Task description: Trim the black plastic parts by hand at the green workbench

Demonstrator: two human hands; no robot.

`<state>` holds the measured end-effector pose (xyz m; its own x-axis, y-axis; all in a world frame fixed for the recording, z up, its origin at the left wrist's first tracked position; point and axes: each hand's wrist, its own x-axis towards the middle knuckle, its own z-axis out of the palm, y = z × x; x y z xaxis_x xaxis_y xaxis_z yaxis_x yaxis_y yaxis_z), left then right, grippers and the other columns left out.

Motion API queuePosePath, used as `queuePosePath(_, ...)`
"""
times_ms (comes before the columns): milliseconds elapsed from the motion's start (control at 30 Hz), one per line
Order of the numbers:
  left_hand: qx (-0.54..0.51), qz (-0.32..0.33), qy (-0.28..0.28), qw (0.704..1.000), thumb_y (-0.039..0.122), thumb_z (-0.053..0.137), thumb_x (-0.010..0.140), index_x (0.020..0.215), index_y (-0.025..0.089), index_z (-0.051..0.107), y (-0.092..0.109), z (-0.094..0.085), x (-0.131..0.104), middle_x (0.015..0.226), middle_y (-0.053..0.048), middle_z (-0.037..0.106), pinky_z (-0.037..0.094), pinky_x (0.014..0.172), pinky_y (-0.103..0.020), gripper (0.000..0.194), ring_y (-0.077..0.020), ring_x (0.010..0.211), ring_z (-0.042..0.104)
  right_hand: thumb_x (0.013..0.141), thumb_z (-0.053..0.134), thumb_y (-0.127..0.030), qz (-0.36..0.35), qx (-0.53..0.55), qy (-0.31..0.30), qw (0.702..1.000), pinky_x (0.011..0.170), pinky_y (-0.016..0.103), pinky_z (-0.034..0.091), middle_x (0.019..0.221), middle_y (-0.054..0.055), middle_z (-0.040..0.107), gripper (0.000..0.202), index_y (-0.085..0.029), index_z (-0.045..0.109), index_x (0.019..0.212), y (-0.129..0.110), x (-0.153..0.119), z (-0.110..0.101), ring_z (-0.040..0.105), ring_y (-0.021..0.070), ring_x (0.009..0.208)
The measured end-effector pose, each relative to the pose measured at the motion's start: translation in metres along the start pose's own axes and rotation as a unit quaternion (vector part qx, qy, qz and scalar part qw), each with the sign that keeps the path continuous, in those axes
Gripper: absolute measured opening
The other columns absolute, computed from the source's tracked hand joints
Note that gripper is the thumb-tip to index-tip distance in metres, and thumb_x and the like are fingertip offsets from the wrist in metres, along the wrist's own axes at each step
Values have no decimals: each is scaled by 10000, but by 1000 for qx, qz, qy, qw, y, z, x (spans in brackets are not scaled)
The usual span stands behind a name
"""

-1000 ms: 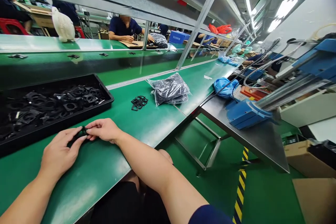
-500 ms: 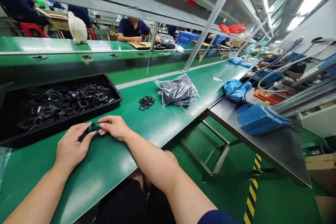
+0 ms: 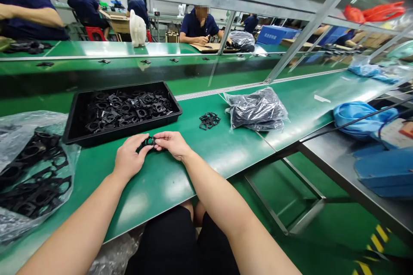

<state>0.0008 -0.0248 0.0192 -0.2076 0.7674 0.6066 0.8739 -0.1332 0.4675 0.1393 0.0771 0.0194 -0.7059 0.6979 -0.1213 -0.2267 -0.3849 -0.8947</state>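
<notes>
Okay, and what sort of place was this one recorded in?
Probably a factory assembly line: a black tray full of small black parts, a long green workbench with more parts in clear bags, and a co-worker in dark blue seated at similar work across the line.

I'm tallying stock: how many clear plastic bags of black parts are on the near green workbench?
2 visible: left bag by the black plastic tray; right bag past the loose black pile. Another may hide under the right one.
</notes>
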Motion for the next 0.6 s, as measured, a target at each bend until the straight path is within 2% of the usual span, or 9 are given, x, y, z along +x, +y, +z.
queuePosePath(200, 3, -12, -2, 1000, 350, 591, 820, 1091, 196, 663, 1, 0, 0, 1085, -65, 690, 481, 918, -323, 320, -202, 1002, 632, 560, 811, -227, -9, -24, 11, 1000, 520, 188, 498, 599, -9, 663, 349, -102, 659, 848, -3, -2, 1, 605, 70, 515)
queuePosePath(367, -19, 23, 4, 1000, 342, 603, 814, 1091, 186, 658, 6, -4, 1, 1068, -70, 695, 483, 919, -338, 322, -203, 997, 631, 561, 805, -226, -8, -41, 28, 999, 477, 179, 465, 573, -25, 645, 375, -114, 626, 871, -6, -4, 2, 581, 69, 492)
queuePosePath(467, -27, 42, -10, 999, 337, 601, 817, 1099, 187, 651, 7, -6, 1, 1074, -73, 693, 477, 930, -348, 323, -203, 1010, 625, 559, 799, -204, -8, -48, 7, 999, 477, 182, 459, 612, -30, 656, 396, -125, 616, 902, -6, -4, 1, 568, 62, 485)
queuePosePath(600, -33, 22, -37, 999, 365, 594, 817, 1101, 211, 651, 7, -7, 1, 1085, -62, 693, 472, 942, -363, 328, -210, 1025, 625, 548, 812, -201, -4, -38, -25, 999, 505, 192, 471, 643, -30, 660, 433, -132, 616, 928, -6, -5, 0, 567, 64, 503)
